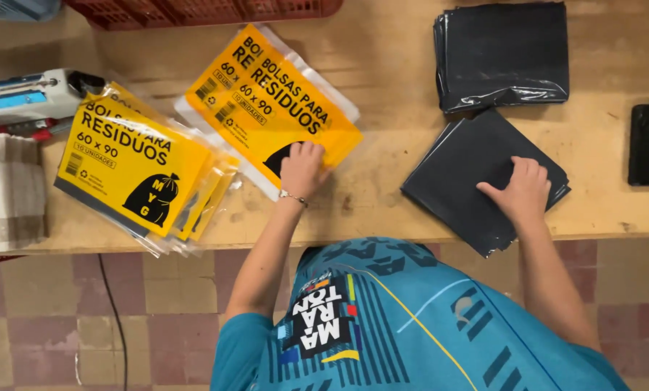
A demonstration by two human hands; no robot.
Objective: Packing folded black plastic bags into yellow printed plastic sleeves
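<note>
A worn wooden table (382,210) is set over a checkered tile floor (64,318). A folded black bag stack (476,174) is pressed under the right hand (521,190), fingers flat. A yellow package (266,94) is pinned beneath the left hand (301,168), fingers spread, nothing gripped.

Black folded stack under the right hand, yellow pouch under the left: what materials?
Black folded stack: looks like thin plastic film, dull with soft glints and fine creases. Yellow pouch: seemingly glossy clear plastic over a yellow printed sheet, clear edges showing. Workbench: bare, scuffed wood.
</note>
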